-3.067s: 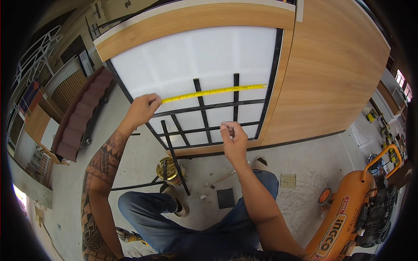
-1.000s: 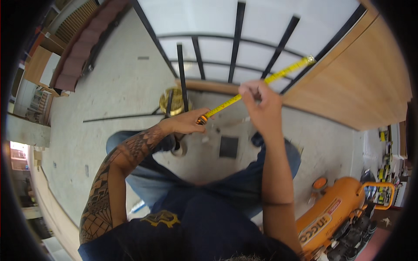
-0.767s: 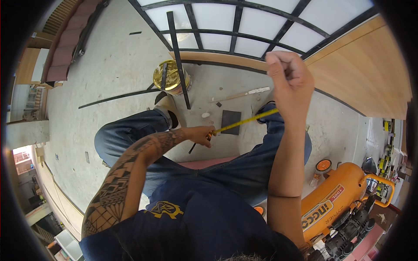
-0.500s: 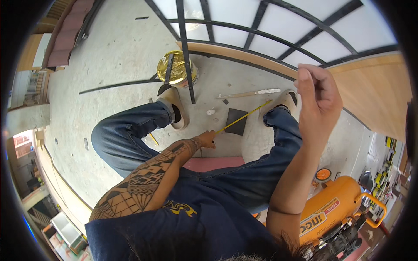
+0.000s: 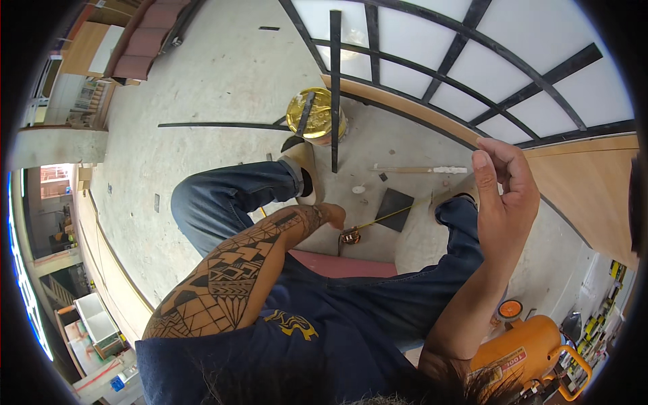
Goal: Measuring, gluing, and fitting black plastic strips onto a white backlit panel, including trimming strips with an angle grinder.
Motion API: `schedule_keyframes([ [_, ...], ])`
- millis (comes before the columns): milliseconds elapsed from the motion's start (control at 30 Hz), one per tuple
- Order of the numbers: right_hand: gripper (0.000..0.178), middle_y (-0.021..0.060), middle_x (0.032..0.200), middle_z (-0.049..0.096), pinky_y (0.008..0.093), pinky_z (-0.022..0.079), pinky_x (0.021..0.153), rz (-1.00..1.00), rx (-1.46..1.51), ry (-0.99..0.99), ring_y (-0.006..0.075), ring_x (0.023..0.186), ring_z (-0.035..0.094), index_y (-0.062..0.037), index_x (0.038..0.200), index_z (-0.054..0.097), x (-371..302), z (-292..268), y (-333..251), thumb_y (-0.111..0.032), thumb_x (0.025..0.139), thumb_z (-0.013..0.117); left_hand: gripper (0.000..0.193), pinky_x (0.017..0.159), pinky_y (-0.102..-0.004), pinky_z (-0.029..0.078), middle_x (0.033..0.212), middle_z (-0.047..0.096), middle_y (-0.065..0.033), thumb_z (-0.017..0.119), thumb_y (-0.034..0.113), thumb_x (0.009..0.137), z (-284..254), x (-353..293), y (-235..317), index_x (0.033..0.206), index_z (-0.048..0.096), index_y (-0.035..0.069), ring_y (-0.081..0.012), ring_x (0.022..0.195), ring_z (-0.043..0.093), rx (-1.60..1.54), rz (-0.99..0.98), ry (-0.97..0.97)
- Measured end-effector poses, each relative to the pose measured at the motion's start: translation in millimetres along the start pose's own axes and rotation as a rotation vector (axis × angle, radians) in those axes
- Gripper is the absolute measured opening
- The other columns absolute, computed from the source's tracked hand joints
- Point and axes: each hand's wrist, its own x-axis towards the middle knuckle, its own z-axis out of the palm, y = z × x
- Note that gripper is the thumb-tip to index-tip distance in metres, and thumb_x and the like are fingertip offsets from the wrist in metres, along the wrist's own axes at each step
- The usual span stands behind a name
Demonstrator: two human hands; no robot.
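A tape measure (image 5: 349, 236) rests low over the floor between my legs, its yellow blade running out to the right across a dark square piece (image 5: 394, 209). My left hand (image 5: 333, 215) is just beside the tape's case, apart from it; its fingers point down and are mostly hidden by the back of the hand. Raised at the right is my right hand (image 5: 507, 189), fingers loosely bent and thumb close to the index finger, with nothing visible in it. A long black strip (image 5: 335, 91) stands up in front of a bucket with a gold-coloured lid (image 5: 308, 113).
A white panel with a black grid (image 5: 412, 64) slants along the far right. Another black strip (image 5: 216, 125) reaches left from the bucket. A white-smeared wooden stick (image 5: 418, 169) lies by my right foot. An orange air compressor (image 5: 520, 351) stands close behind my right arm.
The view has shifted, so the scene sits further right. My left hand has come off the tape measure, leaving its case exposed. The right hand stays raised.
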Motion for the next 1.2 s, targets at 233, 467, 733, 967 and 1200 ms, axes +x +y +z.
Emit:
schedule_keyframes([
  [233,0.026,0.0078,0.090,0.075,0.0289,0.053,0.077,-0.046,0.071,-0.077,0.0142,0.081,0.066,0.0000,0.112,0.074,4.4,13.6,-15.4,-0.023,0.100,0.076,0.030,0.083,-0.0539,0.057,0.106,0.080,-0.0163,0.075,0.035,0.091,-43.3,-78.3,-159.1,0.098,0.079,0.006,-0.0332,0.096,0.076,0.105,-0.236,0.107],
  [467,0.027,0.0101,0.089,0.076,0.0305,0.053,0.073,0.022,0.046,-0.119,0.0152,0.077,0.065,0.0008,0.113,0.074,2.9,14.2,-12.6,-0.023,0.100,0.076,0.075,0.093,-0.0547,0.060,0.120,0.067,-0.0354,0.074,0.036,0.093,-191.0,-238.6,-75.4,0.147,0.043,-0.005,-0.0504,0.108,0.071,-0.263,-0.451,1.131],
  [733,0.027,0.0153,0.089,0.076,0.0343,0.054,0.071,-0.067,0.006,-0.222,0.0209,0.075,0.068,0.0018,0.111,0.074,-1.2,56.0,3.9,-0.021,0.097,0.077,0.058,0.100,-0.0471,0.059,0.117,0.073,-0.0252,0.072,0.025,0.096,-178.9,-209.8,-113.1,0.144,0.055,-0.002,-0.0432,0.109,0.072,-0.526,-0.459,1.318],
  [967,0.028,0.0161,0.084,0.075,0.0367,0.054,0.068,-0.134,-0.117,-0.283,0.0240,0.072,0.069,0.0011,0.110,0.074,-9.8,69.1,13.0,-0.022,0.095,0.078,0.028,0.072,-0.0290,0.055,0.104,0.072,-0.0060,0.058,0.027,0.108,-198.9,-346.5,-50.2,0.118,0.065,0.002,-0.0166,0.084,0.067,-1.913,0.853,0.718],
  [1200,0.031,0.0105,0.094,0.075,0.0337,0.055,0.071,-0.178,0.195,-0.367,0.0177,0.080,0.070,-0.0009,0.120,0.073,-19.0,107.1,-17.7,-0.023,0.099,0.077,0.027,0.078,-0.0284,0.057,0.109,0.071,-0.0043,0.063,0.029,0.108,-143.1,-443.7,37.5,0.120,0.066,0.005,-0.0131,0.090,0.067,-1.701,0.928,0.658],
])
